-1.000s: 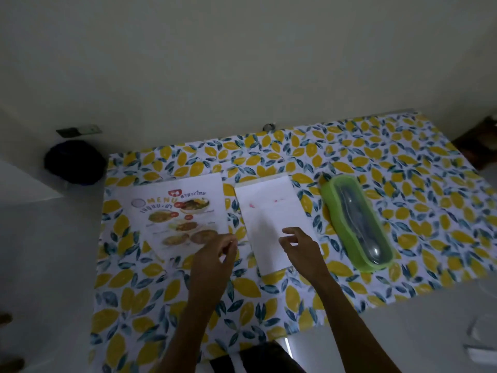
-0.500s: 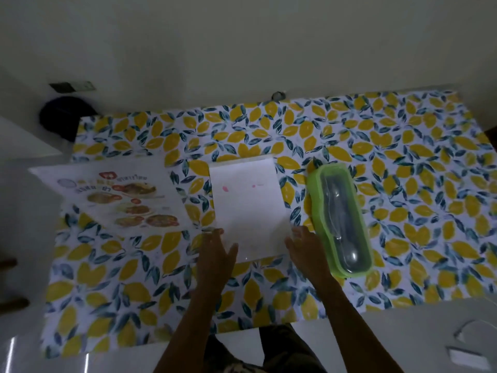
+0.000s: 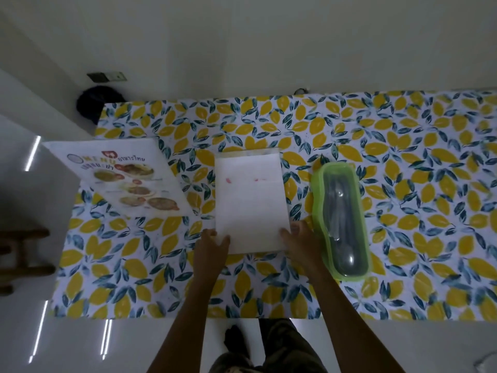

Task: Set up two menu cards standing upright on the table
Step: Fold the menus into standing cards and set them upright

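Observation:
A printed menu card (image 3: 121, 176) with food pictures lies flat, face up, at the table's left edge and overhangs it. A second card (image 3: 251, 200) lies flat in the middle with its blank white back up. My left hand (image 3: 212, 244) rests on that white card's near left corner. My right hand (image 3: 298, 239) rests on its near right corner. Both hands have their fingers on the card's edge; whether they grip it I cannot tell.
A long green plastic box (image 3: 340, 219) with a clear lid and cutlery inside lies right of the white card, close to my right hand. The lemon-patterned tablecloth (image 3: 416, 184) covers the table. A dark bag (image 3: 98, 99) sits beyond the far left corner.
My left hand let go of the printed menu, which now lies further left over the table edge. Both hands moved to the white card's near corners.

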`<control>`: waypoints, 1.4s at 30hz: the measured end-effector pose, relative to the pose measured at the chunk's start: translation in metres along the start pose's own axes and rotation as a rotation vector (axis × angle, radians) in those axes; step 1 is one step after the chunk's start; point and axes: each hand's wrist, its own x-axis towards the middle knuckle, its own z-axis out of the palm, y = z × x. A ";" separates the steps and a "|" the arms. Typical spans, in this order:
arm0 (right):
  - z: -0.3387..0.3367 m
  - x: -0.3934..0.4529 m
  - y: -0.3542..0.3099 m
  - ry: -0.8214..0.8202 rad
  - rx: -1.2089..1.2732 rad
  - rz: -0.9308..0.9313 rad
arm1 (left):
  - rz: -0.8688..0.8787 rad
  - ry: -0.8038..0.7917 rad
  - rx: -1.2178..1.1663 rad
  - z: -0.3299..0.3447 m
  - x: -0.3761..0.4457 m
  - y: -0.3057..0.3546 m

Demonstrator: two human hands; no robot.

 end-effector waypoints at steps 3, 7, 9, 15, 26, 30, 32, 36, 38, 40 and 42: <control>-0.005 -0.012 -0.001 0.074 0.011 -0.046 | 0.032 0.055 -0.053 -0.016 -0.013 0.002; -0.010 -0.046 0.002 0.180 0.083 -0.124 | 0.111 0.107 -0.096 -0.037 -0.040 0.000; -0.010 -0.071 0.006 0.203 0.145 -0.161 | 0.155 0.151 -0.116 -0.046 -0.056 -0.006; -0.014 -0.152 0.025 0.286 0.234 -0.245 | 0.292 0.213 -0.178 -0.074 -0.109 -0.029; -0.045 -0.179 -0.020 0.387 0.240 -0.397 | 0.410 0.208 -0.367 -0.128 -0.126 0.019; -0.059 -0.152 -0.055 0.398 0.212 -0.464 | 0.426 0.156 -0.370 -0.139 -0.096 0.051; -0.065 -0.132 -0.078 0.392 0.212 -0.484 | 0.462 0.188 -0.310 -0.145 -0.076 0.068; -0.079 -0.080 -0.123 0.418 0.196 -0.463 | 0.459 0.313 -0.192 -0.144 -0.027 0.100; -0.087 -0.054 -0.142 0.408 0.145 -0.440 | 0.438 0.332 -0.149 -0.138 -0.003 0.115; -0.092 -0.035 -0.158 0.382 0.098 -0.423 | 0.387 0.317 -0.176 -0.135 0.015 0.127; -0.095 -0.022 -0.168 0.377 0.091 -0.425 | 0.359 0.314 -0.244 -0.134 0.026 0.137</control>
